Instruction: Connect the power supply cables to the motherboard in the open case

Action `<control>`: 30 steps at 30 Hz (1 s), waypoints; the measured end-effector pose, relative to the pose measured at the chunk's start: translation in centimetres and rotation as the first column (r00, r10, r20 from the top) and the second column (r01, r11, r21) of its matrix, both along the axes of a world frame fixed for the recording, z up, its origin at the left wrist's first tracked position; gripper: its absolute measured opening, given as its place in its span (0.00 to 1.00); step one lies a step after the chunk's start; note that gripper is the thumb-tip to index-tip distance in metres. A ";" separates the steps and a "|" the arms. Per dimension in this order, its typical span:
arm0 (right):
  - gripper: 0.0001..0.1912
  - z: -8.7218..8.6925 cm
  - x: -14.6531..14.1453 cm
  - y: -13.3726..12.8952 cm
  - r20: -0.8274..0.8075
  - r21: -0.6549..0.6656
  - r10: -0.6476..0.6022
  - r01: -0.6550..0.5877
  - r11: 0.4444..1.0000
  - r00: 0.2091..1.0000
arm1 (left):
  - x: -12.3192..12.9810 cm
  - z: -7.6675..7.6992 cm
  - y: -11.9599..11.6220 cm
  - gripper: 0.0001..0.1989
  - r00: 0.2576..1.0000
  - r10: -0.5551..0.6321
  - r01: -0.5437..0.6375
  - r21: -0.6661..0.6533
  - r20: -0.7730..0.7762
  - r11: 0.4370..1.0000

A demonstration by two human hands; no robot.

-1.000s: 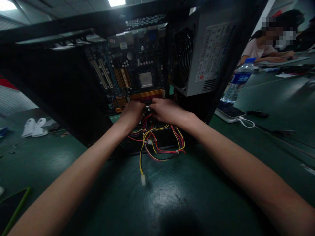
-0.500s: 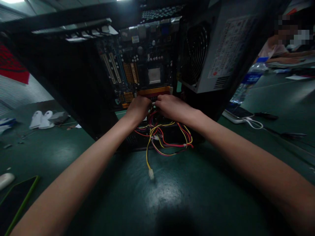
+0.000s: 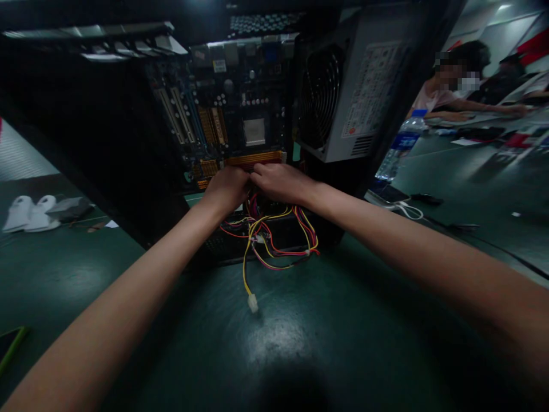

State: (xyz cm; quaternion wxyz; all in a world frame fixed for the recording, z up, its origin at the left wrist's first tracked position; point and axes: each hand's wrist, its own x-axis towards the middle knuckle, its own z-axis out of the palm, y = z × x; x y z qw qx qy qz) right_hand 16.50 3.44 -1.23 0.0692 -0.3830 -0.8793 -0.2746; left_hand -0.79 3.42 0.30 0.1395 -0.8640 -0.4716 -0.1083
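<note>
Inside an open black computer case, my left hand and my right hand meet at the lower edge of the motherboard. Both have curled fingers, with the fingertips close together just below the orange memory slots. What they pinch is hidden by the hands. Red, yellow and black power cables hang in loops beneath them. One yellow and black lead ends in a white plug over the table. A grey power supply with a round fan grille sits at upper right.
A water bottle stands right of the case, near a phone with a white cable. White objects lie at left on the green table. Another person sits at the far right.
The view has turned slightly to the right, so the case and table items appear further left. Both hands keep their place at the board's lower edge, fingers still curled.
</note>
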 end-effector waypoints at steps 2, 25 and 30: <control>0.16 -0.1 0.0 -0.1 -0.004 -0.002 -0.005 0.005 1.000 1.000 | 0.0 0.0 -0.1 0.15 1.000 0.001 -0.001 -0.005 -0.005 1.000; 0.19 0.2 0.0 -0.6 0.008 -0.006 -0.003 0.003 1.000 1.000 | -0.3 -0.4 0.2 0.16 0.999 0.033 -0.034 0.027 0.012 0.999; 0.18 0.1 0.0 -0.5 -0.007 -0.001 0.005 -0.005 1.000 1.000 | -0.2 -0.3 0.0 0.17 0.999 0.038 -0.037 0.010 -0.024 0.999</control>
